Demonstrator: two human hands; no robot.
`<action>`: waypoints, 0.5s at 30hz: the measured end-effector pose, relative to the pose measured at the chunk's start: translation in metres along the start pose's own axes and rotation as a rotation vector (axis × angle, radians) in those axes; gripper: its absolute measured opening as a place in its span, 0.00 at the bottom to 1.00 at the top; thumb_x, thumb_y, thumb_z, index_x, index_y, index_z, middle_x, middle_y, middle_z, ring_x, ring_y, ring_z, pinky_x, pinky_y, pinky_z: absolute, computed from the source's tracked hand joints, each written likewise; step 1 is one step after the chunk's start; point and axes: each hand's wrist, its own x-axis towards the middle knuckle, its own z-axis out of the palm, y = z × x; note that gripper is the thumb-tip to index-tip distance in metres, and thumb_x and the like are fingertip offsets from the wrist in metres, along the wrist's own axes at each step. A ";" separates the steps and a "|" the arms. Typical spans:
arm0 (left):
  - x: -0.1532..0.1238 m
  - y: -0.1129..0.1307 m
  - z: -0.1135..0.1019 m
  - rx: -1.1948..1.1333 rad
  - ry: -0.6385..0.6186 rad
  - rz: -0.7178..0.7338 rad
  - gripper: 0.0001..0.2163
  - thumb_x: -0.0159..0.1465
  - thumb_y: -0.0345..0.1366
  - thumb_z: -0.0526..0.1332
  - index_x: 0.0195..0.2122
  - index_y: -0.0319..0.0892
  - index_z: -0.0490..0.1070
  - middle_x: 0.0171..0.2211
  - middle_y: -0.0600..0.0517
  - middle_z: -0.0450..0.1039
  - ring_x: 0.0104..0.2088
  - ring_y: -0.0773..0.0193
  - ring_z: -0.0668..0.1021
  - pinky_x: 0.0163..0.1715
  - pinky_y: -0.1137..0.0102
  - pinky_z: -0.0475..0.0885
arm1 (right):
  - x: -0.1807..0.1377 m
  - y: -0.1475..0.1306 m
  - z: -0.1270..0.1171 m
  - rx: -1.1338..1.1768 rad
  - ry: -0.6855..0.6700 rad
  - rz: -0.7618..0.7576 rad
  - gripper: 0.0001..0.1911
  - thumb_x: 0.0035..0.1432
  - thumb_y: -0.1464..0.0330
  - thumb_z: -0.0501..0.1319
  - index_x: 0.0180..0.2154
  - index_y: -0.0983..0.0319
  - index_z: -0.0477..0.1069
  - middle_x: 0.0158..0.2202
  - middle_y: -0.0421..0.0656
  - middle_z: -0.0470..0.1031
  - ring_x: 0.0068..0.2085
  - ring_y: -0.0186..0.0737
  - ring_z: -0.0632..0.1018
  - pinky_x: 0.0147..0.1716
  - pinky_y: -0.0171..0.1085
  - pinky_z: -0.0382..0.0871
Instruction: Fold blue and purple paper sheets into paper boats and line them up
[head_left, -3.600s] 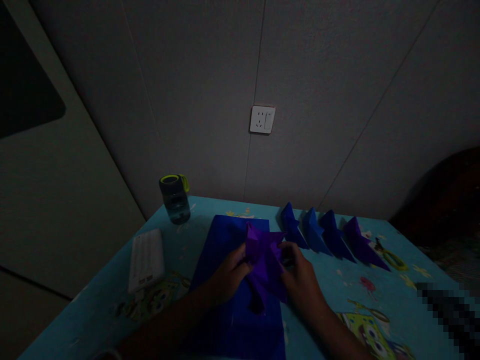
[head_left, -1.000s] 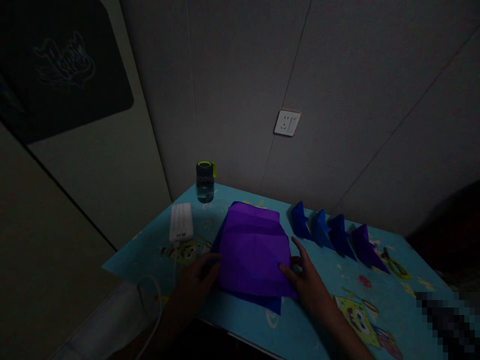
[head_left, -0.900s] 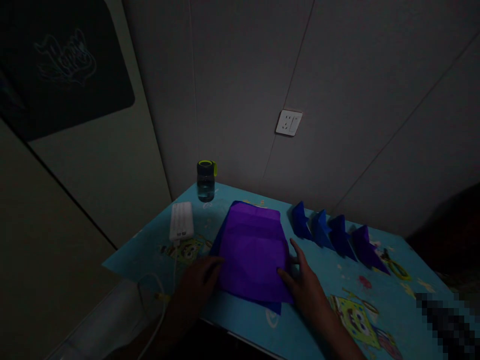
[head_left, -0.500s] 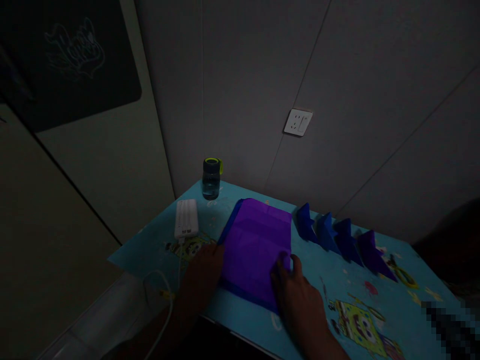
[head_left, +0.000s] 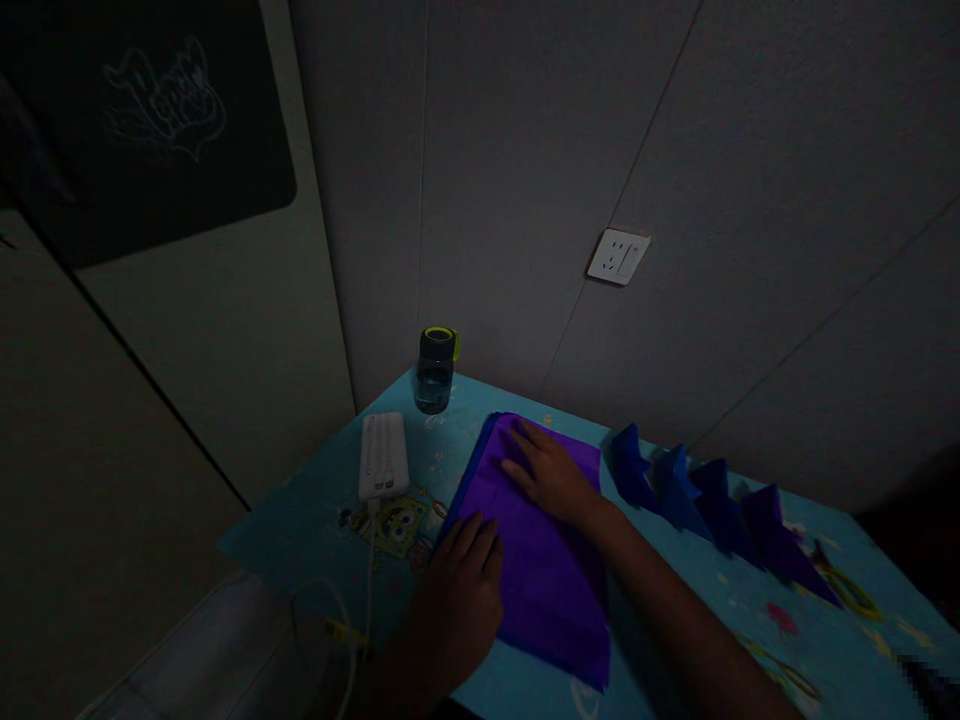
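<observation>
A purple paper sheet [head_left: 551, 580] lies flat on a blue sheet [head_left: 471, 470] on the light-blue cartoon tablecloth [head_left: 315, 520]. My left hand [head_left: 461, 590] rests open and flat on the sheet's near left part. My right hand [head_left: 551, 475] lies open and flat on its far part, fingers stretched toward the wall. Neither hand holds anything. The room is dim.
Several folded blue and purple paper shapes [head_left: 720, 505] stand in a row to the right. A white power bank [head_left: 384, 455] with a cable [head_left: 360, 620] lies at the left. A bottle with a green-rimmed lid [head_left: 436, 370] stands by the wall. Scissors [head_left: 847, 590] lie far right.
The crumpled purple paper has been spread flat over the blue sheet. My right hand has slid from the sheet's near right corner to its far part; my left hand moved onto the sheet.
</observation>
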 end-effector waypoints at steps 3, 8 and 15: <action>-0.004 -0.002 0.004 -0.021 0.024 -0.003 0.21 0.59 0.29 0.57 0.54 0.40 0.71 0.58 0.43 0.70 0.60 0.48 0.69 0.60 0.53 0.65 | 0.032 0.002 0.030 0.081 -0.050 0.011 0.37 0.68 0.50 0.45 0.67 0.70 0.53 0.70 0.58 0.48 0.70 0.54 0.50 0.66 0.51 0.41; -0.008 -0.008 0.014 -0.021 0.135 0.012 0.18 0.61 0.30 0.56 0.53 0.41 0.72 0.56 0.45 0.72 0.57 0.50 0.72 0.55 0.54 0.71 | 0.036 0.007 0.054 0.196 -0.044 0.022 0.38 0.66 0.47 0.44 0.67 0.66 0.51 0.71 0.54 0.45 0.70 0.54 0.47 0.66 0.54 0.34; 0.001 0.002 0.003 0.070 0.179 0.132 0.16 0.63 0.26 0.52 0.49 0.35 0.74 0.53 0.37 0.74 0.56 0.43 0.72 0.53 0.47 0.71 | 0.054 0.019 0.018 0.559 0.160 0.089 0.28 0.65 0.49 0.51 0.50 0.62 0.75 0.55 0.49 0.76 0.57 0.48 0.73 0.59 0.46 0.59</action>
